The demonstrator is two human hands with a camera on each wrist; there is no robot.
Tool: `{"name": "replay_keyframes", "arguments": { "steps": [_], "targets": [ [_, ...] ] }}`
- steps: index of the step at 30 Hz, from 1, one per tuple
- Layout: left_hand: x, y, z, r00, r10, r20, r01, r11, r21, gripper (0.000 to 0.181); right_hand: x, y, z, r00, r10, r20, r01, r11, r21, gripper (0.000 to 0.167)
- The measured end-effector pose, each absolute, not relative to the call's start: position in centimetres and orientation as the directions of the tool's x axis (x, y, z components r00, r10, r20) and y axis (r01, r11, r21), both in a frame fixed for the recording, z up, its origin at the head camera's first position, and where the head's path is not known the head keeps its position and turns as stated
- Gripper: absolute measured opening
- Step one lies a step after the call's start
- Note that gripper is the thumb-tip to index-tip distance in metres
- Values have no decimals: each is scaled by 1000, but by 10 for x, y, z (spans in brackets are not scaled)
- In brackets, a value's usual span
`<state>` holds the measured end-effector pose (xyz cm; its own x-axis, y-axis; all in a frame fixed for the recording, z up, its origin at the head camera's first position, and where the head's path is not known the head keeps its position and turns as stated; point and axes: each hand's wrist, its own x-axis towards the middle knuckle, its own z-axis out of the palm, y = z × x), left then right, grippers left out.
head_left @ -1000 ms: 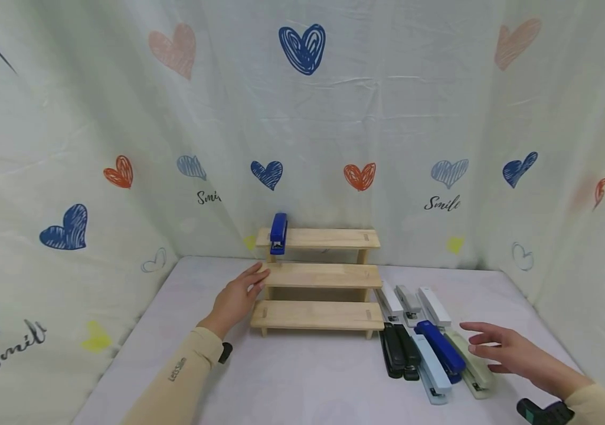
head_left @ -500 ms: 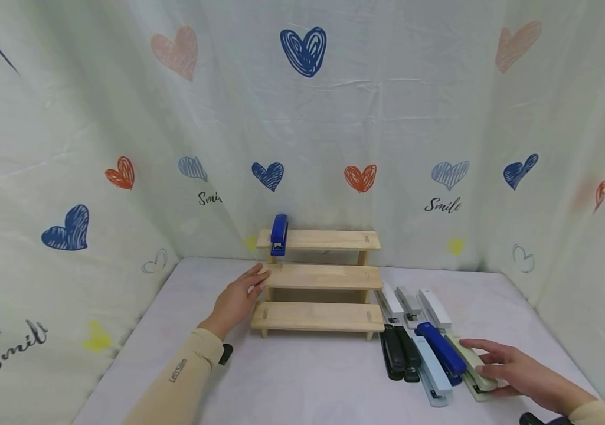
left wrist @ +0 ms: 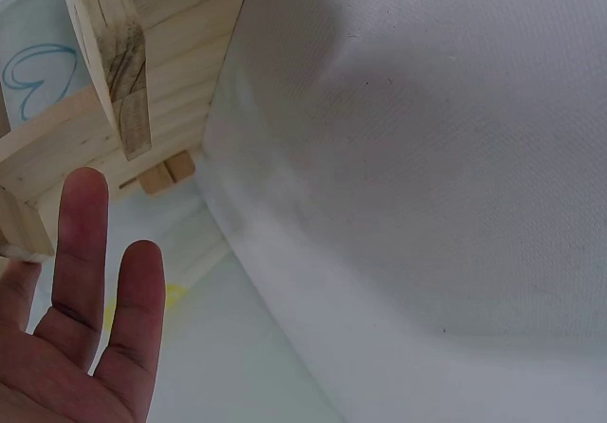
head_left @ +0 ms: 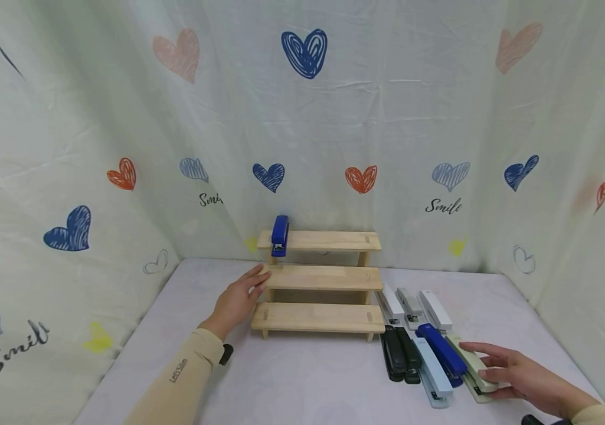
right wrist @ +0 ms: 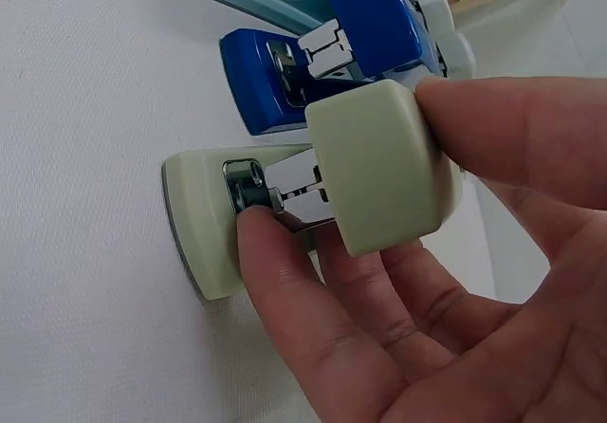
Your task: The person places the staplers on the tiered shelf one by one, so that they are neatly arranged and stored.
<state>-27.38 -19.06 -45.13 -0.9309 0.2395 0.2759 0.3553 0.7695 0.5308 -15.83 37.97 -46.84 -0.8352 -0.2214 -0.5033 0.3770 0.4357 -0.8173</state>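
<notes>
A three-step wooden shelf (head_left: 323, 319) stands near the back of the table. My left hand (head_left: 235, 301) touches the left end of its middle step; in the left wrist view its fingers (left wrist: 83, 243) are extended beside the wood. A blue stapler (head_left: 280, 236) sits at the left of the top step. On the right, my right hand (head_left: 525, 375) grips a pale green stapler (head_left: 471, 365) that lies on the table. In the right wrist view the thumb presses the upper arm of this stapler (right wrist: 375, 172), and the fingers curl by its open mouth.
Left of the green stapler lie another blue stapler (head_left: 442, 354), a light blue one (head_left: 432, 369) and black ones (head_left: 395, 354). Behind them are white staplers (head_left: 435, 310) and a grey one (head_left: 410, 304). A heart-print curtain (head_left: 323, 118) surrounds the table (head_left: 323, 378).
My right hand has come down onto the pale green stapler and taken hold of it. The left hand has stayed at the shelf.
</notes>
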Motion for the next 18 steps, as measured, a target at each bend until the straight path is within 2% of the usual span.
{"name": "replay_keyframes", "arguments": {
  "steps": [8, 18],
  "targets": [
    [-274, -191, -451, -931, 241, 275, 356, 767, 534, 41, -161, 384, -473, -825, -237, -512, 400, 395, -827, 63],
    [-274, -190, -451, -938, 228, 262, 338, 769, 543, 40, -159, 394, -480, -816, -320, -481, 390, 309, -867, 56]
  ]
}}
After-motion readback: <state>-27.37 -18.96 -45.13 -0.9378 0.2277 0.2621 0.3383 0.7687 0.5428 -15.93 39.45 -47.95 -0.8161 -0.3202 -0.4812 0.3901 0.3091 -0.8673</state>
